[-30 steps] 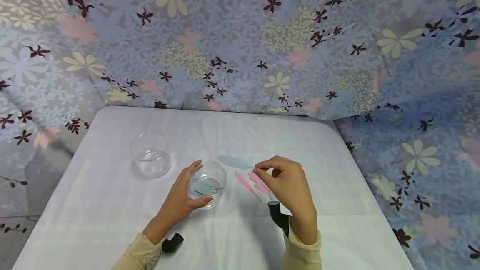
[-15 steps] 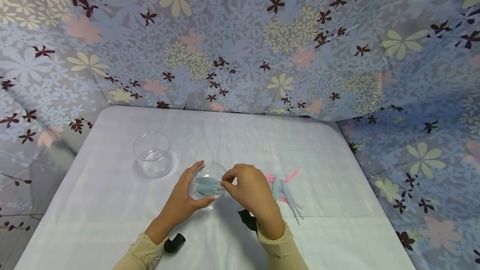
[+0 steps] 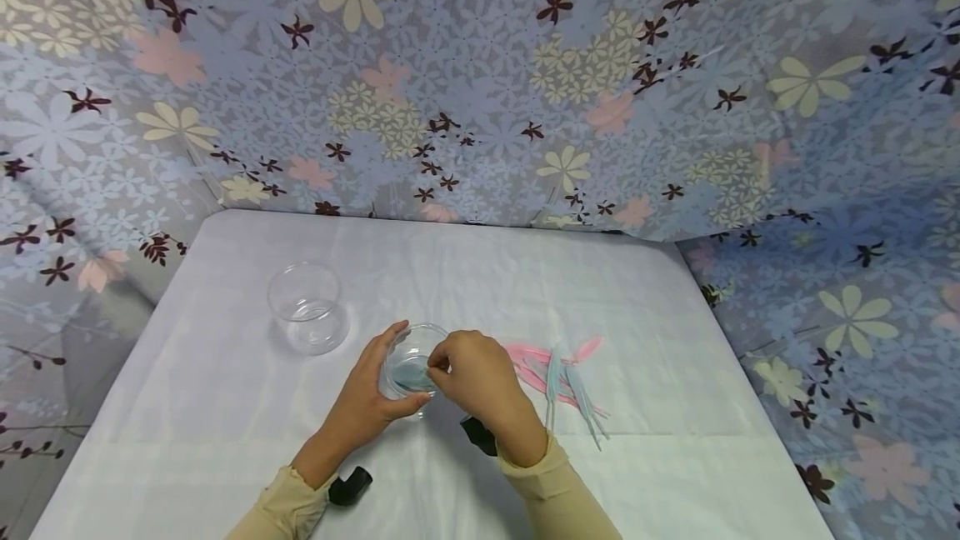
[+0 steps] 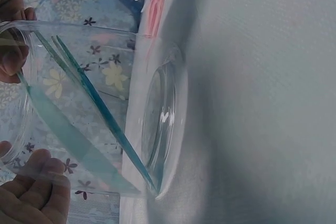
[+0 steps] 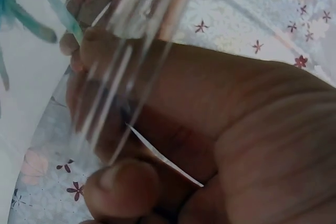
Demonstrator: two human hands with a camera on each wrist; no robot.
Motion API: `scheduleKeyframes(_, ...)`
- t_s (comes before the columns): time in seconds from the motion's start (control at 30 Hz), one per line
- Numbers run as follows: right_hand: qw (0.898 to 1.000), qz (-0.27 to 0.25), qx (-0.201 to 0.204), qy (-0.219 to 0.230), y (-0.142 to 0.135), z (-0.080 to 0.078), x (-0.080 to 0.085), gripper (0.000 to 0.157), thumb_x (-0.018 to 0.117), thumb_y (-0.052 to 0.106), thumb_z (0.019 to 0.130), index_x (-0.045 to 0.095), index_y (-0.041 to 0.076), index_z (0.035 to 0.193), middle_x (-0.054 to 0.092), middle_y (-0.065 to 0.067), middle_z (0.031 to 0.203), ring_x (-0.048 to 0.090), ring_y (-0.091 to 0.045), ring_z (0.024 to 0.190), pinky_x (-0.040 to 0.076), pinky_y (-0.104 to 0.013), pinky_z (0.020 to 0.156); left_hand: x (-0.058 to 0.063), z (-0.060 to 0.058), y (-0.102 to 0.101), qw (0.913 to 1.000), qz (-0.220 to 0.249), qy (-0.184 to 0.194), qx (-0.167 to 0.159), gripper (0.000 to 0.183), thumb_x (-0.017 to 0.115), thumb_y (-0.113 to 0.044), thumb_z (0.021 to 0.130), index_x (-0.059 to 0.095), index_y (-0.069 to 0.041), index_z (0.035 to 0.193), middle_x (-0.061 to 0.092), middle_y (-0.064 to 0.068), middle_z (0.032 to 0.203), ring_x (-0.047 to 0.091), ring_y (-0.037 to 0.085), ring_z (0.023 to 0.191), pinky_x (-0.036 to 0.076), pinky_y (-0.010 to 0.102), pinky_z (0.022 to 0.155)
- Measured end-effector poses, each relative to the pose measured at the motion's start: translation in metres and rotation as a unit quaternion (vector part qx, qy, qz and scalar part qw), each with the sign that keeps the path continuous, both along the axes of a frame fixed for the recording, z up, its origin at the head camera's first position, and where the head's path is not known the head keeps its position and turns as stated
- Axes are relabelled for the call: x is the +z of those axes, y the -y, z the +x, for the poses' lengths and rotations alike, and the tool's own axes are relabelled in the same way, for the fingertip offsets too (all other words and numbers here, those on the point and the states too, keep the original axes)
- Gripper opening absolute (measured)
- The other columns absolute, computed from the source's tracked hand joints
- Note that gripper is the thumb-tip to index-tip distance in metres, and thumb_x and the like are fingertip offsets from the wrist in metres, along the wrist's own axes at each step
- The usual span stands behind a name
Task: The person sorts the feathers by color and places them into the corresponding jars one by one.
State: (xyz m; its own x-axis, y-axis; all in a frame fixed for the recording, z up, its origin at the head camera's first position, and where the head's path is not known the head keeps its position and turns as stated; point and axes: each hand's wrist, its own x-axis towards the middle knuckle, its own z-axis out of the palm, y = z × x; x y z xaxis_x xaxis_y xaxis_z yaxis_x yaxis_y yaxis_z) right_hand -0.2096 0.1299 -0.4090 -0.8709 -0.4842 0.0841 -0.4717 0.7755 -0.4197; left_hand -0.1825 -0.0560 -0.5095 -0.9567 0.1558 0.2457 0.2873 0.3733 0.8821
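Near the middle of the table my left hand (image 3: 367,394) grips a clear cup (image 3: 393,348), thumb on the near side and fingers around the far side. My right hand (image 3: 480,373) is at the cup's right rim, its thumb and finger pinching the quill of a light-blue feather (image 4: 73,135). In the left wrist view that feather hangs down inside the cup, beside darker blue-green feathers (image 4: 107,114) that lean against its wall. The right wrist view shows the pinched quill (image 5: 65,17) at my fingertips; the cup's wall is blurred there.
A second clear cup (image 3: 303,307) stands at the back left. To the right lies a loose pile of pink feathers (image 3: 587,349) and light-blue feathers (image 3: 581,394). A floral cloth (image 3: 480,107) hangs behind the white table (image 3: 675,440).
My right hand has carried the light-blue feather left from over the pile to the cup and lowered it inside. My left hand keeps its hold on the cup.
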Motion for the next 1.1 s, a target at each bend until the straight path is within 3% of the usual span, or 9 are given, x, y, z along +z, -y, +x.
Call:
scheduleKeyframes(0.27, 1.000, 0.003, -0.001, 0.005, 0.0020, -0.0045, -0.0035, 0.004, 0.078, 0.013, 0.084, 0.082, 0.013, 0.082, 0.072, 0.006, 0.079, 0.058, -0.003, 0.063, 0.046, -0.020, 0.057, 0.0002, -0.0002, -0.0019, 1.0000, 0.005, -0.006, 0.003, 0.098, 0.088, -0.035, 0.076, 0.032, -0.027, 0.156, 0.044, 0.001, 0.151, 0.053, 0.032, 0.125, 0.046, 0.054, 0.097)
scheduleKeyframes(0.43, 1.000, 0.005, -0.001, 0.009, 0.0037, -0.0057, -0.0038, 0.010, 0.075, 0.009, 0.083, 0.081, 0.015, 0.078, 0.071, 0.007, 0.075, 0.052, -0.001, 0.057, 0.044, -0.019, 0.053, -0.0005, 0.0005, -0.0031, 0.9995, -0.020, -0.025, 0.005, 0.096, 0.085, -0.035, 0.079, 0.029, -0.028, 0.157, 0.044, 0.005, 0.151, 0.053, 0.033, 0.125, 0.047, 0.053, 0.096)
scheduleKeyframes(0.67, 0.999, 0.000, -0.011, 0.040, 0.0065, -0.0059, -0.0084, 0.006, 0.077, 0.011, 0.084, 0.082, 0.014, 0.081, 0.074, 0.005, 0.078, 0.056, -0.001, 0.059, 0.046, -0.020, 0.055, -0.0049, 0.0017, -0.0010, 0.9968, -0.066, -0.044, -0.008, 0.091, 0.076, -0.034, 0.088, 0.021, -0.026, 0.159, 0.040, 0.008, 0.155, 0.051, 0.030, 0.129, 0.047, 0.053, 0.098)
scheduleKeyframes(1.1, 0.999, -0.008, -0.005, 0.041, 0.0020, -0.0050, -0.0072, 0.010, 0.080, 0.019, 0.085, 0.082, 0.013, 0.092, 0.074, 0.005, 0.087, 0.063, -0.005, 0.069, 0.048, -0.020, 0.059, -0.0037, -0.0003, -0.0008, 0.9977, -0.047, -0.040, -0.027, 0.087, 0.072, -0.034, 0.092, 0.018, -0.025, 0.160, 0.043, 0.013, 0.155, 0.048, 0.035, 0.135, 0.044, 0.057, 0.100)
